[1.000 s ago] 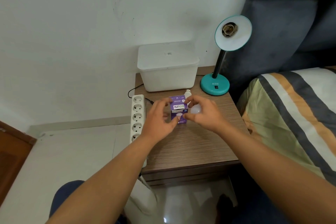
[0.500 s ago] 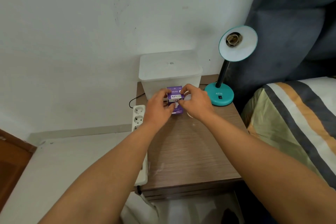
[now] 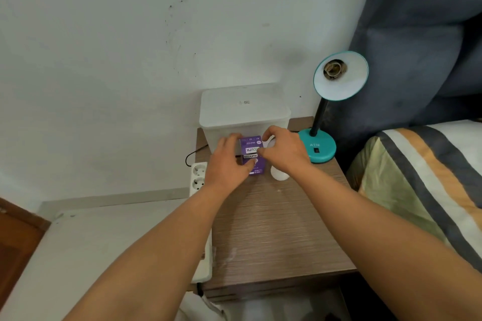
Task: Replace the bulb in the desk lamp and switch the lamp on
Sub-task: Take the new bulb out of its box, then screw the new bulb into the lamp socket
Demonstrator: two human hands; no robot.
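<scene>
From up here I see the bedside table (image 3: 273, 229) carrying everything that matters, so I'll work down from it. At its back stands a white lidded bin (image 3: 243, 109), and to its right the teal desk lamp (image 3: 322, 117), shade tipped toward me with its socket (image 3: 334, 69) bare. I judge the old bulb is already out, so the removal half looks done. The white power strip (image 3: 198, 178) runs along the table's left edge.

Next, my two hands. My left hand (image 3: 226, 161) is clamped on the purple bulb box (image 3: 252, 155), thumb across its front face and fingers behind, holding it just in front of the bin. My right hand (image 3: 284, 151) has its fingertips pinched at the box's upper right corner (working the flap, I'd guess, though I can't see it open).

Smallest, a white bulb (image 3: 279, 173) lies on the table, partly under my right wrist; whether it is the old one I cannot tell.

Still ahead: unboxing, screwing a bulb into the socket, and pressing the switch (image 3: 316, 150) on the base.
</scene>
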